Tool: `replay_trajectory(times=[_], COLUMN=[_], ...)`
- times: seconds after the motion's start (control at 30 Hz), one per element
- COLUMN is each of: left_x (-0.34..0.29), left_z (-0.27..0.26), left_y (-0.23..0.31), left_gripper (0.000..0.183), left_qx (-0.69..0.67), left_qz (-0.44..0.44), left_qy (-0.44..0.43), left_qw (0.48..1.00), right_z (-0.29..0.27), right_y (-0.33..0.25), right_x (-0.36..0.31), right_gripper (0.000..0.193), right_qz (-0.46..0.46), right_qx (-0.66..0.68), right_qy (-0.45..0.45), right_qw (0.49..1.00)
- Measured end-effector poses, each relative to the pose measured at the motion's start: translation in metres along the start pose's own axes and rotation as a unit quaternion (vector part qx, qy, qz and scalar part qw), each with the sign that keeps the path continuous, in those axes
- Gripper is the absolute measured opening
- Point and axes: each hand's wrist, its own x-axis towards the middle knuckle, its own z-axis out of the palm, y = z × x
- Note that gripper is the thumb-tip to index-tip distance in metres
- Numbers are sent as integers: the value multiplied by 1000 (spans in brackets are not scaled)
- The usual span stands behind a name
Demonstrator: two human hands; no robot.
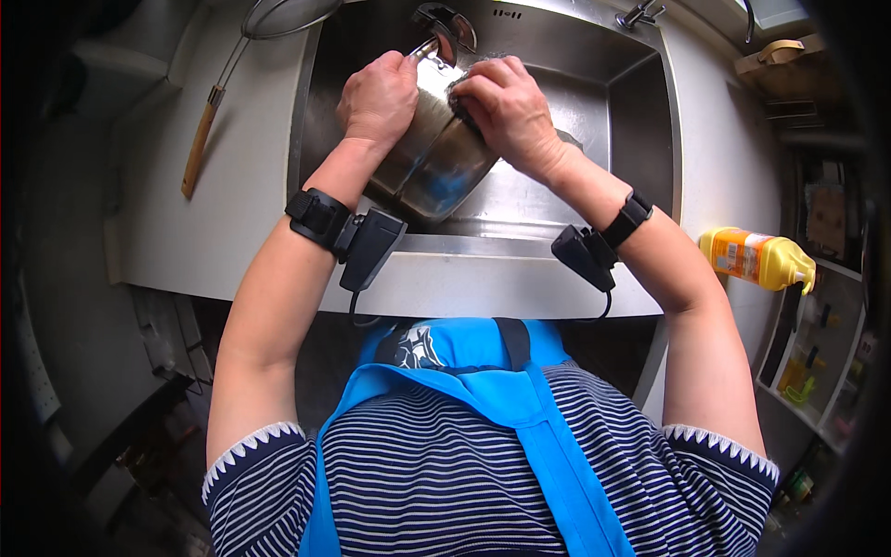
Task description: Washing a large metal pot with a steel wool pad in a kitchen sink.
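A shiny metal pot is tilted inside the steel sink, its side mirroring some blue. My left hand is closed on the pot's upper left edge, close to a dark handle with a reddish part. Pressed against the pot's upper right is my right hand, its fingers curled round a dark, wiry scrubber. Most of the scrubber is hidden by those fingers. Black straps with small dark devices circle both my wrists.
On the counter left of the sink lies a wire strainer with a wooden handle. A yellow bottle with an orange label lies to the right. The faucet is at the back right, and shelves stand at the far right.
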Motion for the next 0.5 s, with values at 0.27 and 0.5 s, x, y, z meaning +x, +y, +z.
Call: replay_trajectory(times=[0.27, 0.5], left_x=[-2, -2], left_z=[1, 2], left_y=[1, 4], left_gripper=[34, 33], left_qx=[-8, -18], left_qz=[-11, -1], left_qy=[-4, -5], left_qw=[1000, 1000], right_z=[9, 6], right_y=[17, 23], right_x=[5, 3], right_gripper=[7, 15], right_qz=[60, 81], right_qx=[-3, -25], right_qy=[8, -2], right_qw=[998, 996])
